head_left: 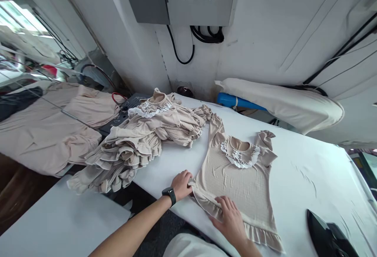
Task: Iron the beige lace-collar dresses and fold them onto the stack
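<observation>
A beige child's dress [235, 182] with a white lace-trimmed collar and ruffled hem lies spread on the white padded table, neckline away from me. My left hand [182, 185], with a dark watch on the wrist, pinches the dress at its left lower side; the fingertips are partly tucked under the cloth. Resting on the fabric just above the ruffled hem is my right hand [230, 218], fingers stretched out and nearly flat. One sleeve reaches up toward a pile of similar beige dresses [176, 123]; the other is bunched at the right shoulder.
A black iron [330, 233] stands at the table's right front. Behind the white table [300, 170] is a padded sleeve board [282, 101] beside a blue cylinder [241, 100]. More beige cloth [53, 131] lies at left, near a white board [64, 217]. A grey electrical box [200, 1] hangs above.
</observation>
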The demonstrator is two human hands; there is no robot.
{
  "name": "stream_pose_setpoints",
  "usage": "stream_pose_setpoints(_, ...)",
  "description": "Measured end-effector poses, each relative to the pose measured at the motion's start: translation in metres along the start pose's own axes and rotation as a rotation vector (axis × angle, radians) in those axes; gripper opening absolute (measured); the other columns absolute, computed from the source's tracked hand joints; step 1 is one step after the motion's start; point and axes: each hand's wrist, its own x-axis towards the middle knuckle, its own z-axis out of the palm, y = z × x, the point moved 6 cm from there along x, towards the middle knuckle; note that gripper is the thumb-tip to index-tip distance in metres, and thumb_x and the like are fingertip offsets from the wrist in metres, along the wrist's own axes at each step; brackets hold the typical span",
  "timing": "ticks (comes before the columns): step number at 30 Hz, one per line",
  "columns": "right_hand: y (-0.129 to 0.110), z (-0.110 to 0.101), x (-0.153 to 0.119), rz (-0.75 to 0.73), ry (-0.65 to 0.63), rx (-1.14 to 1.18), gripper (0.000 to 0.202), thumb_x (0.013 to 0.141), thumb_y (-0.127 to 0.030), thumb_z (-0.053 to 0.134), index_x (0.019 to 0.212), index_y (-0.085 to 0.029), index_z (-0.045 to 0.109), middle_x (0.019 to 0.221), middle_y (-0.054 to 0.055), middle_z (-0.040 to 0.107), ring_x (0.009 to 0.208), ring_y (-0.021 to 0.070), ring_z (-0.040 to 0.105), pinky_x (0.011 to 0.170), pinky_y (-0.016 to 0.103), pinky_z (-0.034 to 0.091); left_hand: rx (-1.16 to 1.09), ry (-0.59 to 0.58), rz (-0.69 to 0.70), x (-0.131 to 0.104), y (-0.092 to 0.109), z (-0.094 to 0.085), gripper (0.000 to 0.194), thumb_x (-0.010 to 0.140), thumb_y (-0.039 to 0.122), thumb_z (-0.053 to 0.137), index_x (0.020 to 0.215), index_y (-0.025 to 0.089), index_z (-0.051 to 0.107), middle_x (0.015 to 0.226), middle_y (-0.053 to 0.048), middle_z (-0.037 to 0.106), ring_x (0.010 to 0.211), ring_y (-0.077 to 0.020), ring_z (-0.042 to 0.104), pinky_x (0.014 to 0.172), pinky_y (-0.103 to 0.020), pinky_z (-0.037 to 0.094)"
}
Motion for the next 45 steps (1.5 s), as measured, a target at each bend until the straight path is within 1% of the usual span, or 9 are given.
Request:
stream_pose_setpoints(2, -0.026, 0.016, 0.027, 0.033, -0.037, 0.011, 0.058, 0.081, -0.038, 0.075, 0.135, -0.026, 0.056, 0.124, 0.01, 0.065, 0.114, 0.0306, 0.06, 0.1, 0.043, 0.048, -0.147, 0.01, -0.203, 0.0, -0.008, 0.002, 0.011, 0.079, 0.015, 0.068, 0.089, 0.021, 0.066, 0.1, -0.003, 0.067, 0.095, -0.0219, 0.062, 0.084, -0.032, 0.041)
stream_pose_setpoints(4, -0.036, 0.03, 0.048, 0.105, -0.076, 0.031, 0.041, 0.084, -0.028, 0.067, 0.124, -0.023, 0.062, 0.117, 0.01, 0.066, 0.112, 0.03, 0.061, 0.099, 0.042, 0.047, -0.224, -0.001, -0.276, 0.001, -0.009, 0.009, 0.004, 0.082, 0.017, 0.064, 0.081, 0.02, 0.063, 0.086, -0.001, 0.067, 0.085, -0.0196, 0.064, 0.077, -0.03, 0.042)
stream_pose_setpoints(9, -0.013, 0.041, 0.065, 0.219, -0.163, 0.115, 0.027, 0.094, -0.025, 0.044, 0.103, -0.025, 0.07, 0.1, 0.004, 0.072, 0.091, 0.0207, 0.067, 0.077, 0.03, 0.045, -0.558, -0.102, -0.44, -0.003, -0.021, 0.034, 0.007, 0.088, 0.018, 0.056, 0.089, 0.019, 0.063, 0.069, 0.002, 0.067, 0.057, -0.0152, 0.064, 0.057, -0.026, 0.046)
stream_pose_setpoints(15, 0.003, 0.043, 0.069, 0.286, -0.226, 0.11, 0.031, 0.091, -0.026, 0.041, 0.096, -0.024, 0.072, 0.081, 0.001, 0.074, 0.074, 0.0183, 0.068, 0.064, 0.028, 0.041, -0.809, -0.085, -0.484, -0.014, -0.035, 0.045, 0.012, 0.084, 0.018, 0.059, 0.095, 0.018, 0.064, 0.073, -0.001, 0.071, 0.065, -0.0164, 0.07, 0.062, -0.026, 0.053)
stream_pose_setpoints(21, -0.017, 0.056, 0.074, 0.236, -0.133, 0.007, 0.026, 0.089, -0.041, 0.054, 0.109, -0.026, 0.062, 0.109, 0.005, 0.07, 0.098, 0.0245, 0.067, 0.067, 0.03, 0.038, -0.711, 0.008, -0.401, -0.005, -0.025, 0.043, 0.009, 0.074, 0.014, 0.067, 0.081, 0.019, 0.066, 0.068, 0.004, 0.062, 0.068, -0.0138, 0.057, 0.065, -0.024, 0.04)
stream_pose_setpoints(25, -0.018, 0.064, 0.068, 0.206, -0.105, 0.014, 0.02, 0.094, -0.038, 0.047, 0.106, -0.026, 0.057, 0.105, 0.004, 0.068, 0.089, 0.0213, 0.066, 0.066, 0.03, 0.037, -0.611, 0.071, -0.362, -0.001, -0.017, 0.038, 0.015, 0.074, 0.013, 0.066, 0.086, 0.021, 0.068, 0.071, 0.004, 0.061, 0.07, -0.014, 0.051, 0.067, -0.025, 0.033)
stream_pose_setpoints(30, -0.015, 0.063, 0.063, 0.161, -0.091, 0.075, 0.021, 0.097, -0.045, 0.05, 0.097, -0.025, 0.057, 0.098, 0.003, 0.068, 0.08, 0.0191, 0.065, 0.065, 0.03, 0.039, -0.632, -0.001, -0.338, 0.002, -0.016, 0.04, 0.016, 0.077, 0.021, 0.066, 0.091, 0.019, 0.072, 0.064, 0.005, 0.056, 0.061, -0.0133, 0.047, 0.061, -0.025, 0.032)
stream_pose_setpoints(38, 0.008, 0.065, 0.069, 0.273, 0.011, 0.158, 0.008, 0.095, -0.033, 0.046, 0.092, -0.025, 0.049, 0.074, -0.002, 0.065, 0.066, 0.0179, 0.061, 0.063, 0.029, 0.042, -0.521, -0.039, -0.291, 0.001, -0.014, 0.037, 0.021, 0.076, 0.022, 0.07, 0.096, 0.02, 0.071, 0.064, 0.004, 0.056, 0.063, -0.0156, 0.052, 0.066, -0.026, 0.037)
stream_pose_setpoints(45, -0.001, 0.073, 0.063, 0.161, -0.026, 0.118, 0.017, 0.095, -0.04, 0.052, 0.104, -0.026, 0.054, 0.09, 0.002, 0.07, 0.079, 0.0213, 0.066, 0.067, 0.031, 0.043, -0.349, 0.025, -0.28, -0.001, 0.005, 0.04, 0.015, 0.092, 0.025, 0.056, 0.099, 0.026, 0.07, 0.08, -0.003, 0.067, 0.084, -0.0235, 0.063, 0.08, -0.032, 0.038)
